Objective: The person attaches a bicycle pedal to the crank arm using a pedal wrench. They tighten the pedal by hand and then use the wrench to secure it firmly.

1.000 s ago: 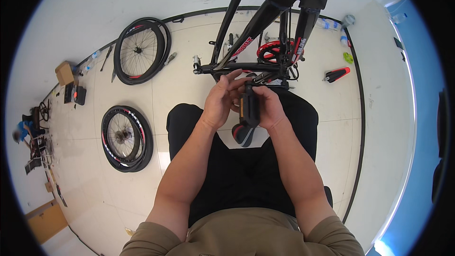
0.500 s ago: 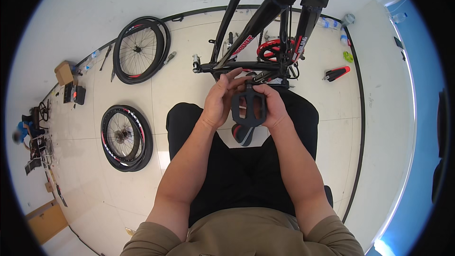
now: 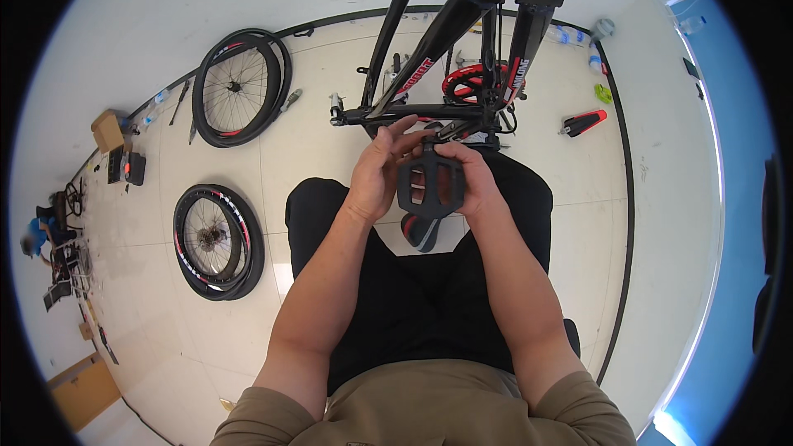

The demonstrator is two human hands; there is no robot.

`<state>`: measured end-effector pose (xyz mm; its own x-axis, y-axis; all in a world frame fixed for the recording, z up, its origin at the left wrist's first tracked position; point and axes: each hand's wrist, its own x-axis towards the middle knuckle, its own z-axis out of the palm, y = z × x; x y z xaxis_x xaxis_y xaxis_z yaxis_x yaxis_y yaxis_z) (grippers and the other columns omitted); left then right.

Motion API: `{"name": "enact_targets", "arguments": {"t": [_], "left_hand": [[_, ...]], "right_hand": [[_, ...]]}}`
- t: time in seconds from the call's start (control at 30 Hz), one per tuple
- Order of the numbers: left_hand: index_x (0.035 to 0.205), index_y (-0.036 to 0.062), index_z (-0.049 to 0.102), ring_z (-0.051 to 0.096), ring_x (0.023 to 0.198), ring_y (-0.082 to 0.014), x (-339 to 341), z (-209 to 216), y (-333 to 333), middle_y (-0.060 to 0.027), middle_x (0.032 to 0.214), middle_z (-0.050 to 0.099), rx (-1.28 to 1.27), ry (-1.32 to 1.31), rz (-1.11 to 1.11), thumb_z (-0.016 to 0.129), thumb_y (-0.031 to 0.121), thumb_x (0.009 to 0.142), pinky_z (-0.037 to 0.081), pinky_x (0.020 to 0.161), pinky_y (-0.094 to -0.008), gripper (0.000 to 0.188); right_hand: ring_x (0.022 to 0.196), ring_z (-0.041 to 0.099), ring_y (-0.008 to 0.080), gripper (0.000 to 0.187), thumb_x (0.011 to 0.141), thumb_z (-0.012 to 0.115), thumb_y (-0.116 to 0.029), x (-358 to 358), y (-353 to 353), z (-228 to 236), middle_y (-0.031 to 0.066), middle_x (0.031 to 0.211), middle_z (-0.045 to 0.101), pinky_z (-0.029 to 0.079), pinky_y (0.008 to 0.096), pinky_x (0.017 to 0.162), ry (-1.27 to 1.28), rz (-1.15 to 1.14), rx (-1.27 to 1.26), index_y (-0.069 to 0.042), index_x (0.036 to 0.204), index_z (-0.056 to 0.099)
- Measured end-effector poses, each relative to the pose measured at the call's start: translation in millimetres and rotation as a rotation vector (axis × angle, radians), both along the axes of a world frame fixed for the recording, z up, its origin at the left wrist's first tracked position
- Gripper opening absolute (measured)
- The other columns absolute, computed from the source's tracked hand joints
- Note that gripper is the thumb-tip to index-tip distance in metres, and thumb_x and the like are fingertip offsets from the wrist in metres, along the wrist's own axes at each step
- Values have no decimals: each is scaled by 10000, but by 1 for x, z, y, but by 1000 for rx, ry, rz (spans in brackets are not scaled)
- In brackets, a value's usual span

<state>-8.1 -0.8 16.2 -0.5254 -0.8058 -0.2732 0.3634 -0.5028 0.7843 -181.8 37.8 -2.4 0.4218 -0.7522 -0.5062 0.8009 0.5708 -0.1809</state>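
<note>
A black platform bicycle pedal (image 3: 431,208) hangs below the end of a crank arm, in front of an upside-down black bicycle frame (image 3: 453,26). My right hand (image 3: 477,182) is closed on the pedal's right side, with the thumb near its axle end. On the other side my left hand (image 3: 373,172) has its fingers stretched out toward the axle and crank, partly hidden behind the pedal. Whether those fingertips touch it, I cannot tell. A red chainring (image 3: 462,81) shows on the far side of the frame, and the dark saddle (image 3: 420,235) lies below the pedal, between my legs.
Two wheels, one with a plain hub (image 3: 235,87) and one with a cassette (image 3: 216,235), lie at the left with tyres. A red-black fork-like piece (image 3: 583,122) rests at the right. A cardboard box (image 3: 107,130) and a person (image 3: 35,235) are far left.
The whole view has shifted slightly, moving the frame and wheels a little left in the picture. Both hands keep nearly the same hold around the pedal, which looks slightly turned.
</note>
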Motion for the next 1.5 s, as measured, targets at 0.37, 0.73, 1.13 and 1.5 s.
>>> {"name": "enact_targets", "arguments": {"t": [0.37, 0.73, 1.13, 1.5], "left_hand": [[1485, 43, 417, 536, 1032, -157, 1, -7, -2, -98, 1348, 618, -25, -1, -8, 377, 671, 997, 417, 872, -285, 796], [1490, 44, 407, 541, 1115, -188, 1, -6, -2, -110, 1360, 606, -26, 10, -3, 384, 685, 986, 419, 935, -324, 816], [1490, 11, 394, 505, 1230, -253, 0, -6, -1, -145, 1370, 600, -59, 17, 4, 387, 650, 1003, 342, 1089, -417, 804], [1482, 56, 421, 500, 1233, -249, 1, -5, -2, -106, 1385, 595, -84, -14, -11, 362, 691, 989, 393, 1034, -419, 806]], "right_hand": [[997, 661, 314, 323, 885, 659, -238, 9, 1, -14, 164, 1071, 696, 509, 521, 967, 62, -75, -83, -12, 1116, 644], [1004, 661, 339, 313, 870, 620, -245, 13, 2, -12, 181, 1034, 704, 501, 534, 980, 23, -113, -72, 2, 1050, 685], [868, 704, 265, 255, 915, 627, -213, 12, 3, -2, 113, 990, 707, 577, 463, 830, 145, -135, -43, -13, 1068, 663], [840, 711, 232, 291, 928, 643, -207, 15, 5, 6, 123, 1014, 710, 614, 399, 767, 295, -159, -70, 1, 1131, 644]]}}
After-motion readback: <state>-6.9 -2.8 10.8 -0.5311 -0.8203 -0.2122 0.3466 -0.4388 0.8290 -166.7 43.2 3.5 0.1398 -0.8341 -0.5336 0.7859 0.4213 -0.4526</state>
